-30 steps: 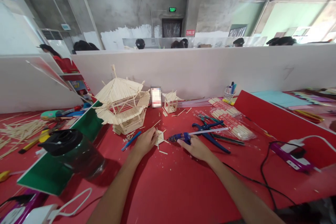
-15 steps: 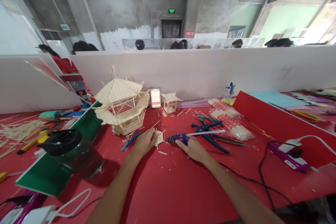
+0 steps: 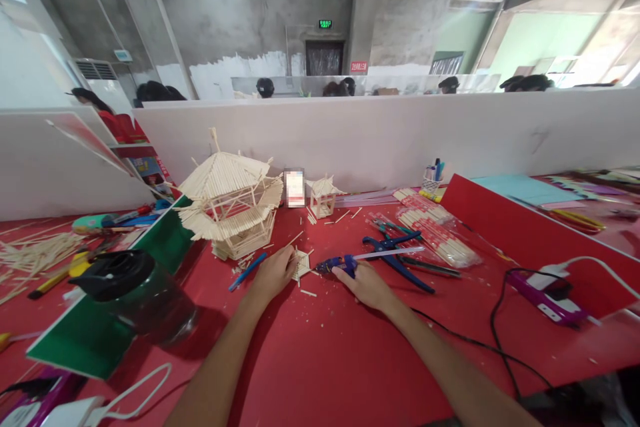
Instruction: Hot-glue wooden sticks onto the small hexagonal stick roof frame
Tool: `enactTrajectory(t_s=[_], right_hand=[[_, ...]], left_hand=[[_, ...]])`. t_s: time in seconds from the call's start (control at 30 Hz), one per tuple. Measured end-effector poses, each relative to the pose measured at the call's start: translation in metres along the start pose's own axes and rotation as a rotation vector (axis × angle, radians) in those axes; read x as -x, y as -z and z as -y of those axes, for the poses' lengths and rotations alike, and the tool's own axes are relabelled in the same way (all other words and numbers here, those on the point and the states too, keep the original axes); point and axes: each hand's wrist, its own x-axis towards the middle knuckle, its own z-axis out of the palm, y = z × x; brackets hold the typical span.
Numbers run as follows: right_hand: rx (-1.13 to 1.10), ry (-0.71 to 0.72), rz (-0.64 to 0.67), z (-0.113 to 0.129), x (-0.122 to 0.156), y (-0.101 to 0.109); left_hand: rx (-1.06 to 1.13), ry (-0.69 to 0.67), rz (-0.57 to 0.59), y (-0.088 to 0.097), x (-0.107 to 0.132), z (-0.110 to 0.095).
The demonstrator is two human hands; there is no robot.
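My left hand (image 3: 273, 275) rests on the red table (image 3: 320, 360), fingers pinched on a small flat piece of glued wooden sticks (image 3: 302, 264). My right hand (image 3: 367, 283) grips a blue glue gun (image 3: 336, 265), its nozzle pointing left at that piece and a clear glue stick jutting out to the right. A large stick pagoda model (image 3: 230, 205) stands just beyond my left hand. A smaller stick pavilion (image 3: 323, 195) sits near the white partition.
Blue-handled cutters (image 3: 396, 255) and packets of sticks (image 3: 437, 235) lie right of the gun. A dark lidded jar (image 3: 133, 293) on a green board (image 3: 87, 340) sits at left, with loose sticks (image 3: 35, 252) beyond. A purple power strip (image 3: 547, 299) and black cable lie at right. People sit behind the partition.
Both hands stay in the same hold on the stick piece and the glue gun. Only the view has shifted slightly.
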Motion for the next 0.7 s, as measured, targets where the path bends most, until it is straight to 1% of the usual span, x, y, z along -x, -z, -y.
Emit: enactTrajectory(t_s=[0.07, 0.23, 0.3, 0.4, 0.5, 0.7], right_hand=[[-0.060, -0.023, 0.018, -0.0006, 0.0003, -0.0004], [-0.229, -0.156, 0.088, -0.0052, 0.0002, -0.0017], [-0.285, -0.173, 0.094, -0.0065, 0.0000, -0.0019], [-0.323, -0.153, 0.093, -0.0070, -0.0001, -0.0022], [-0.300, -0.119, 0.074, -0.0072, -0.0001, -0.0031], [-0.244, -0.097, 0.031, -0.0072, 0.0001, -0.0042]], left_hand=[[0.002, -0.001, 0.000, 0.0001, -0.0002, 0.0000], [0.010, -0.011, -0.011, -0.0011, -0.0002, 0.0019], [0.006, -0.013, -0.011, -0.0015, -0.0001, 0.0024], [-0.008, -0.006, -0.007, -0.0014, 0.0000, 0.0020], [-0.013, -0.006, -0.006, -0.0010, 0.0000, 0.0010], [-0.015, -0.011, -0.007, -0.0016, 0.0003, 0.0006]])
